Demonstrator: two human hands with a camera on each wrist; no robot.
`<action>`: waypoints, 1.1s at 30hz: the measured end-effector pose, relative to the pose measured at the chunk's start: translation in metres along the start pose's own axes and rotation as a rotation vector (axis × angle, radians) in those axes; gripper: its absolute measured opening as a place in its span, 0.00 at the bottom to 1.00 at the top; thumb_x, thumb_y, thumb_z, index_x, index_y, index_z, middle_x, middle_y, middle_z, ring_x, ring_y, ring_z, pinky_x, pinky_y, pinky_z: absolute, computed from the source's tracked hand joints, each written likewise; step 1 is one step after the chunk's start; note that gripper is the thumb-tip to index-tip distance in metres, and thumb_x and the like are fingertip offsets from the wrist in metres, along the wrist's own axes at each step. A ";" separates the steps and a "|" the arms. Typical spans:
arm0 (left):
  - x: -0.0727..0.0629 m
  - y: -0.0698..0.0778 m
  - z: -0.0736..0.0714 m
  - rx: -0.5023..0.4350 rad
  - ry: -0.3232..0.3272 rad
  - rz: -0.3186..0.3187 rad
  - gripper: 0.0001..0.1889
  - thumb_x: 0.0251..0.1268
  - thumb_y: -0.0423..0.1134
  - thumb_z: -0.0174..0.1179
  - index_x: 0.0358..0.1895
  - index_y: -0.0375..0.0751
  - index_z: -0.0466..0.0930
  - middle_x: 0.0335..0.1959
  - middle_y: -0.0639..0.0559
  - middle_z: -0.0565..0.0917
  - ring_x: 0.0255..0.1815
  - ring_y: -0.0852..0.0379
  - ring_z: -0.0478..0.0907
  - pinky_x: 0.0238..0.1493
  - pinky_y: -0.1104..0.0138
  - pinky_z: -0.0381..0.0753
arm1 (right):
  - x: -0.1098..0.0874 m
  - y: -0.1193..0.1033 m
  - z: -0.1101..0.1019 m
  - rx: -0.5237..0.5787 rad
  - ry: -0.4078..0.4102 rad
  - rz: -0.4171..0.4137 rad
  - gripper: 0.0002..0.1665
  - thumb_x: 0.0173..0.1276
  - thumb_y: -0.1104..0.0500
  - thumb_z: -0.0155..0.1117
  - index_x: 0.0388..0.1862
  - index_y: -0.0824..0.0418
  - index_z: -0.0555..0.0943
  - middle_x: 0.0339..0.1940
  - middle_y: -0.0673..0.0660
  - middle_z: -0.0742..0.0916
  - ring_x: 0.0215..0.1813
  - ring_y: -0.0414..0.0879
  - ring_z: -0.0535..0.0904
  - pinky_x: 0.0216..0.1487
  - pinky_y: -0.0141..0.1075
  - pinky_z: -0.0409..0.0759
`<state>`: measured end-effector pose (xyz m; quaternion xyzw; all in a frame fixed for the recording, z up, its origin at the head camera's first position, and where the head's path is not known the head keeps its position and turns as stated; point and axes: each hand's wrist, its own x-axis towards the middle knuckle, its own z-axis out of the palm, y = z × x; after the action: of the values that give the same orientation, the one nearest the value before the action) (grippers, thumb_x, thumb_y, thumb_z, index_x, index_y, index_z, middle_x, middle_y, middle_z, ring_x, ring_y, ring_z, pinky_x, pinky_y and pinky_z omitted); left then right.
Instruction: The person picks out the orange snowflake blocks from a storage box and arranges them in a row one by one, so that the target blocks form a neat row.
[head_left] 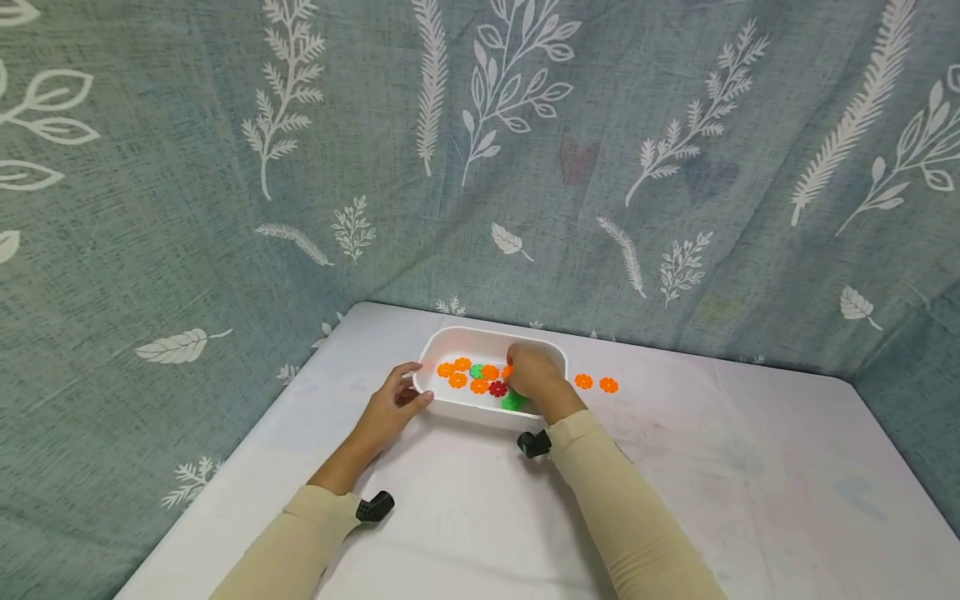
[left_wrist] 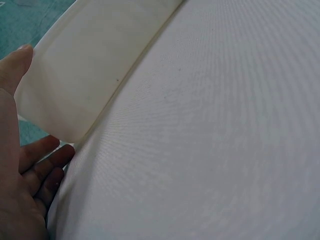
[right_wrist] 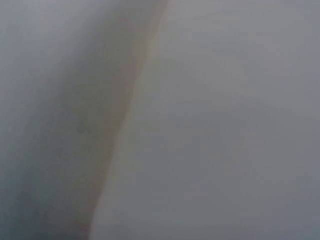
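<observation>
A white plastic tub (head_left: 468,409) holds several flower-shaped orange discs (head_left: 457,380), a dark red disc (head_left: 498,389) and green discs (head_left: 513,401). My left hand (head_left: 386,412) grips the tub's left end, thumb at the near side and fingers round the corner. In the left wrist view, the thumb of that hand (left_wrist: 25,170) lies by the rim and curled fingers (left_wrist: 57,157) sit at the base corner. My right hand (head_left: 536,375) reaches down inside the tub's right end, beside an orange disc. Its fingertips are mostly hidden, and I cannot tell whether they pinch anything.
Two orange flower-shaped discs (head_left: 609,385) lie on the white-covered table (head_left: 720,483), right of the tub. A teal leaf-patterned cloth (head_left: 480,208) hangs behind and at the sides. Black wrist devices (head_left: 377,506) protrude from both cuffs. The right wrist view is blurred pale surfaces.
</observation>
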<state>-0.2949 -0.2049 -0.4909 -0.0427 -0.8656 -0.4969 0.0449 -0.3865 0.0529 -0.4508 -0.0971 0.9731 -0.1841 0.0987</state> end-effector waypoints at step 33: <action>-0.002 0.000 0.001 -0.013 0.012 -0.015 0.31 0.65 0.54 0.63 0.68 0.60 0.62 0.65 0.41 0.74 0.56 0.46 0.74 0.58 0.49 0.71 | -0.013 0.002 -0.020 0.265 -0.006 -0.014 0.16 0.70 0.58 0.64 0.55 0.57 0.75 0.29 0.55 0.83 0.25 0.46 0.79 0.29 0.35 0.74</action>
<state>-0.2932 -0.2043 -0.4920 -0.0336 -0.8624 -0.5029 0.0461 -0.3793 0.0642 -0.4312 -0.0903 0.9393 -0.3115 0.1121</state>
